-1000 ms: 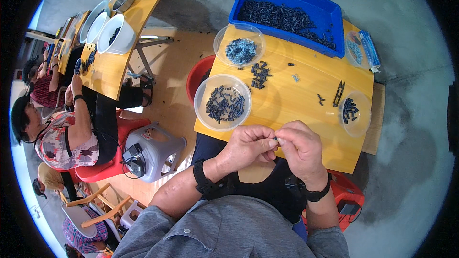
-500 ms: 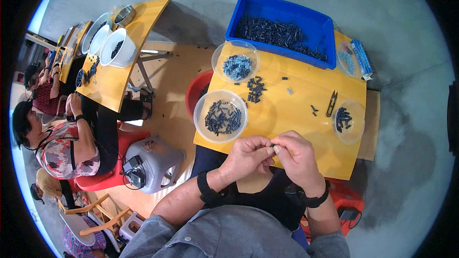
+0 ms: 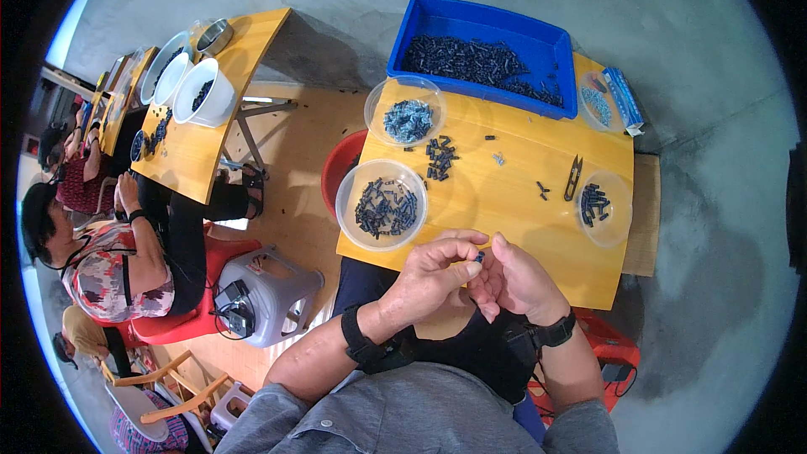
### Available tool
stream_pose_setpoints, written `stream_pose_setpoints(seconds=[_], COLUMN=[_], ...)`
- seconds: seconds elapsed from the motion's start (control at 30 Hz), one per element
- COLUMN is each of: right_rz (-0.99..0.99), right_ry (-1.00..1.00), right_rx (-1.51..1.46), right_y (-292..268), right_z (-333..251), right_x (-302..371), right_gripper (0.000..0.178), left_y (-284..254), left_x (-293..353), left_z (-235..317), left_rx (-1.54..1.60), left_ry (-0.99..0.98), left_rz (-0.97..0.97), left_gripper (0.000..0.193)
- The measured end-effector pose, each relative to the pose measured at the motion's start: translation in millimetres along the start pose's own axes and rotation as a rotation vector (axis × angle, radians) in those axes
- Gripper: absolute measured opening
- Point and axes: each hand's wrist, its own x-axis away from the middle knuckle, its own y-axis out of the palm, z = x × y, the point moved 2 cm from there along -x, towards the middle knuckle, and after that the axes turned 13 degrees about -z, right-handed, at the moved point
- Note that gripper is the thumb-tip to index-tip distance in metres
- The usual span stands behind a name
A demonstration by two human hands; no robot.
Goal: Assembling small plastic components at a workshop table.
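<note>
Over the near edge of the yellow table, my left hand [image 3: 439, 276] pinches a small dark connector-like piece [image 3: 479, 257] between thumb and fingertips. A bluish tint shows on it, but its exact kind is too small to tell. Close beside it, my right hand [image 3: 525, 282] is open, thumb raised and fingers spread beneath the piece. Beyond my left hand stands a clear bowl of black pieces [image 3: 343, 217]. A clear bowl of light-blue pieces [image 3: 371, 103] sits farther back, near a loose pile of black pieces [image 3: 440, 158].
A blue tub [image 3: 538, 35] of black pieces occupies the table's back. Thread snips [image 3: 573, 177] lie right, beside another clear bowl [image 3: 620, 227] and several loose pieces [image 3: 543, 191]. A blue box [image 3: 622, 101] stands at the back corner. Another person [image 3: 126, 265] sits left.
My right hand has come off the small piece and opened, its thumb lifting away. My left hand keeps the piece pinched. The whole view has shifted slightly.
</note>
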Motion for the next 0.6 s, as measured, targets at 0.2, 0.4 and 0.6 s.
stream_pose_setpoints(seconds=[0.2, 0.4, 0.6], right_rz=[-0.130, -0.139, -0.265], right_ry=[0.016, 0.039, 0.078], right_rx=[-0.042, -0.157, -0.220], right_y=[4, 16, 13], right_z=[7, 6, 17], right_x=[-3, -4, -2], right_gripper=[0.063, 0.066, 0.066], left_y=[3, -2, -3], left_x=[1, 1, -2], left_z=[3, -1, 5], left_rx=[0.059, 0.215, 0.048], left_ry=[-0.028, -0.109, -0.025], left_rz=[-0.024, -0.091, -0.200], left_gripper=[0.010, 0.011, 0.014])
